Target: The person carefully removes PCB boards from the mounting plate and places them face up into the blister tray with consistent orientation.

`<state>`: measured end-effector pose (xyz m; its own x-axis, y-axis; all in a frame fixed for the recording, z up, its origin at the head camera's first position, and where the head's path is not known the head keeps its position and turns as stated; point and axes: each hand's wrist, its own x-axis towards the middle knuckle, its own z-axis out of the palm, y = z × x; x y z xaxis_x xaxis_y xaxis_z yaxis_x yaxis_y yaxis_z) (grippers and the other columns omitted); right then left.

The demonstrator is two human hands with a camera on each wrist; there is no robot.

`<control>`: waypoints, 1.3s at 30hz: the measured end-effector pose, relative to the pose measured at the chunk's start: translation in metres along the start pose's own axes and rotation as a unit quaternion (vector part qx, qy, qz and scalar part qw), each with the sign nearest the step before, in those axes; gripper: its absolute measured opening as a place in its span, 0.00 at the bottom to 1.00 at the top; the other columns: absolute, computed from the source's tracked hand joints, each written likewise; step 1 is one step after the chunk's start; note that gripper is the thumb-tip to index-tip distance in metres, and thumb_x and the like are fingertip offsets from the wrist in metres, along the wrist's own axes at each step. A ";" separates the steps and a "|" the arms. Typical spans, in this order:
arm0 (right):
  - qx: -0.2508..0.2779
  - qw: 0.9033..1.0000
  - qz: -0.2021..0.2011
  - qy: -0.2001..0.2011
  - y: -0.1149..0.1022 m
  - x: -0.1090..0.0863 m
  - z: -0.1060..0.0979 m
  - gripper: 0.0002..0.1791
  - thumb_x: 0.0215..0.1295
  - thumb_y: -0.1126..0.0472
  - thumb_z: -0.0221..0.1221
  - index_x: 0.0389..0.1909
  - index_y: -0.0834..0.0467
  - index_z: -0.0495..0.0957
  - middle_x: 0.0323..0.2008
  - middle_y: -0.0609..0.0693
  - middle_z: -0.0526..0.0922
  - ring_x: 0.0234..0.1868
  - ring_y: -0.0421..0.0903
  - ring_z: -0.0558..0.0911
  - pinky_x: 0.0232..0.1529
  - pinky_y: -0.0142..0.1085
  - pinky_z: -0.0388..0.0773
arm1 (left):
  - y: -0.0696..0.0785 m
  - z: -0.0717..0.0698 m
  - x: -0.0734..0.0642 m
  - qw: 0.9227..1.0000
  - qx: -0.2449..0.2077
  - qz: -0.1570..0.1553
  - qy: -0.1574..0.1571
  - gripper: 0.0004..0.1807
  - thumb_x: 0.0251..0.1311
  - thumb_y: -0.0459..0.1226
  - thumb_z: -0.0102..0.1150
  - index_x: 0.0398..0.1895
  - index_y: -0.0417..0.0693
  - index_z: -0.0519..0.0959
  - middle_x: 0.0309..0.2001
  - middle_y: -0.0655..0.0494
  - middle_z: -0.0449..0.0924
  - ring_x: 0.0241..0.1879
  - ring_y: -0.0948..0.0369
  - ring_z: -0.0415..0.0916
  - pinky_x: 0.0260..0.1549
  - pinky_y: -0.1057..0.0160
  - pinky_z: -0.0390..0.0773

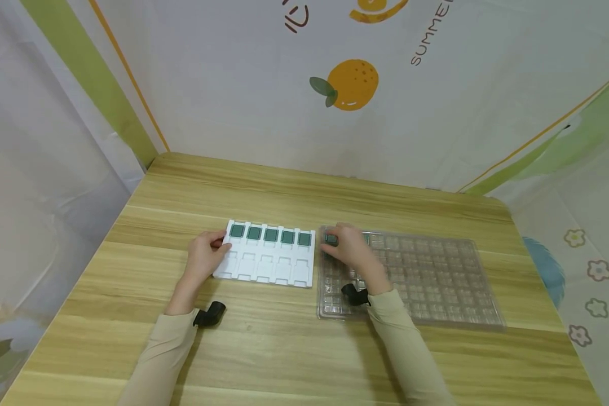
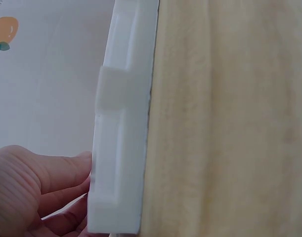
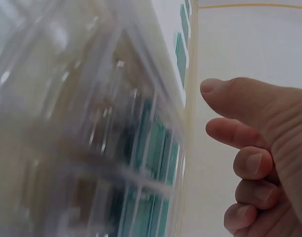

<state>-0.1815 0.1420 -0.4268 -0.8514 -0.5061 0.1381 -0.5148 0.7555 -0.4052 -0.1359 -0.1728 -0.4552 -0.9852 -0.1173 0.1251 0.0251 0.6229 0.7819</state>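
Note:
A white plastic tray (image 1: 265,266) lies on the table, with a row of green square chips (image 1: 271,234) in its far pockets and bare pockets in its near row. My left hand (image 1: 203,255) holds this tray by its left edge, thumb and fingers against the rim in the left wrist view. Over the far left corner of a clear compartment tray (image 1: 436,276) is my right hand (image 1: 351,246). Its thumb and forefinger stand apart with nothing between them in the right wrist view. Green chips (image 3: 153,143) sit in the clear tray below, partly hidden by that hand in the head view.
Both trays lie side by side on a wooden table (image 1: 264,349), a narrow gap between them. A white printed curtain (image 1: 233,84) hangs behind the table. Black wrist cameras (image 1: 210,314) stick out from both sleeves; the right one hangs above the clear tray.

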 end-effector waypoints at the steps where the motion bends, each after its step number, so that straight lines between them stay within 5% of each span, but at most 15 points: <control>1: 0.002 1.000 0.001 -0.002 -0.001 0.002 0.001 0.13 0.54 0.62 0.67 0.39 0.64 0.83 0.19 0.49 0.69 0.22 0.42 0.62 0.24 0.34 0.62 | 0.000 0.000 0.000 1.000 0.000 0.000 0.000 0.16 0.54 0.23 0.59 0.47 0.22 0.76 0.36 0.30 0.76 0.35 0.45 0.75 0.35 0.53 0.77; 10: 0.024 0.999 0.018 -0.038 -0.012 0.017 0.008 0.18 0.55 0.61 0.66 0.45 0.66 0.81 0.31 0.55 0.80 0.26 0.45 0.71 0.29 0.37 0.70 | 0.000 0.000 0.000 1.000 -0.008 0.001 0.001 0.16 0.53 0.23 0.60 0.46 0.22 0.76 0.37 0.30 0.77 0.35 0.45 0.76 0.35 0.56 0.77; 19: 0.047 0.998 0.017 -0.049 -0.011 0.024 0.016 0.18 0.56 0.60 0.66 0.45 0.67 0.80 0.30 0.54 0.78 0.26 0.44 0.69 0.30 0.36 0.71 | -0.001 -0.001 0.000 1.000 -0.008 0.006 0.004 0.16 0.53 0.23 0.60 0.46 0.22 0.76 0.37 0.30 0.77 0.35 0.45 0.76 0.34 0.57 0.78; 39: 0.004 0.998 0.025 -0.065 -0.022 0.030 0.019 0.16 0.55 0.62 0.66 0.44 0.66 0.81 0.36 0.57 0.82 0.31 0.47 0.78 0.37 0.40 0.76 | 0.001 -0.002 0.001 1.000 -0.009 0.003 0.000 0.16 0.53 0.23 0.60 0.46 0.23 0.77 0.37 0.30 0.77 0.35 0.45 0.76 0.34 0.59 0.77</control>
<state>-0.1940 0.1022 -0.4310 -0.8553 -0.5181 -0.0017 -0.4704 0.7780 -0.4165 -0.1361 -0.1738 -0.4537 -0.9849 -0.1144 0.1303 0.0339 0.6102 0.7916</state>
